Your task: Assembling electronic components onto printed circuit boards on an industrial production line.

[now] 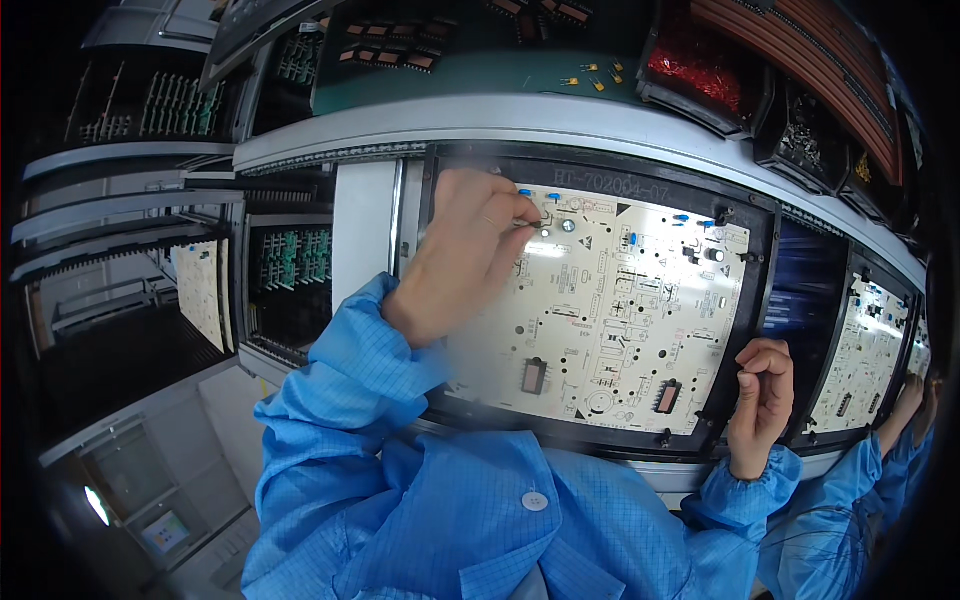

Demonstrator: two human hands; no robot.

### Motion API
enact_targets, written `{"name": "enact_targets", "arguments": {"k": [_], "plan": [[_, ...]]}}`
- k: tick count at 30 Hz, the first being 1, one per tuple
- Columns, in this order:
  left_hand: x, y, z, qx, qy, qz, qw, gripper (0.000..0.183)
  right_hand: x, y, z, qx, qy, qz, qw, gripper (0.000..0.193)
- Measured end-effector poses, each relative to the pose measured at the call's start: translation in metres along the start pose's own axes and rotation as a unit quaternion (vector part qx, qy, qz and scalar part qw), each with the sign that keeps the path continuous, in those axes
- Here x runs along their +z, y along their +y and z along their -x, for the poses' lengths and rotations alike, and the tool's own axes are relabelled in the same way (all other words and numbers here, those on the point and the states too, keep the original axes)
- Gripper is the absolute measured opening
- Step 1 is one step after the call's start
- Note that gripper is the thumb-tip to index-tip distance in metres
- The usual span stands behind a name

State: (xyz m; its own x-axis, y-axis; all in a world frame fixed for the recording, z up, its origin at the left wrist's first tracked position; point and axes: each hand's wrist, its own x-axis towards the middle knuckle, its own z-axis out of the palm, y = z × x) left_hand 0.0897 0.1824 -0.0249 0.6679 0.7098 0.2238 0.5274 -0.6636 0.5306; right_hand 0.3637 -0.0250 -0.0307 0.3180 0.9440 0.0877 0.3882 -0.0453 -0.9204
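A cream-coloured circuit board [560, 350] lies in a black frame [480, 160] in front of me. My left hand [470, 250] reaches over its upper left part, thumb and forefinger pinched on a small dark component [541, 222]. Its exact kind is hard to make out. Right beside the fingertips stands a round capacitor [569, 226], with small blue capacitors [554, 197] along the upper edge. My right hand [762, 400] is held at the frame's right side, fingers curled together; what they hold, if anything, is hidden. Two dark chips [668, 397] sit low on the board.
Beyond the pale rail [480, 115], a green surface [480, 70] carries dark chips [390, 58] and yellow components [597, 84]. Bins, one with red parts [695, 75], stand upper right. Another framed board [860, 350] and a co-worker's hands [905, 405] are at right. Racks hold green boards [295, 260] at left.
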Motion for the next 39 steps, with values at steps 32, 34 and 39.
{"name": "enact_targets", "arguments": {"k": [32, 34, 39], "plan": [[0.0004, -0.0065, -0.0043, 0.071, -0.012, 0.021, 0.997, 0.016, 0.0002, 0.0045, 0.0018, 0.003, 0.016, -0.015, 1.0, 0.005], [0.0013, -0.0068, -0.0043, 0.075, -0.009, 0.021, 0.997, 0.017, 0.0003, 0.0053, 0.0022, 0.002, 0.017, -0.013, 1.0, 0.005], [0.0029, -0.0066, -0.0034, 0.081, -0.013, 0.015, 0.997, 0.019, -0.0005, 0.0071, 0.0031, 0.005, 0.02, -0.011, 1.0, 0.005]]}}
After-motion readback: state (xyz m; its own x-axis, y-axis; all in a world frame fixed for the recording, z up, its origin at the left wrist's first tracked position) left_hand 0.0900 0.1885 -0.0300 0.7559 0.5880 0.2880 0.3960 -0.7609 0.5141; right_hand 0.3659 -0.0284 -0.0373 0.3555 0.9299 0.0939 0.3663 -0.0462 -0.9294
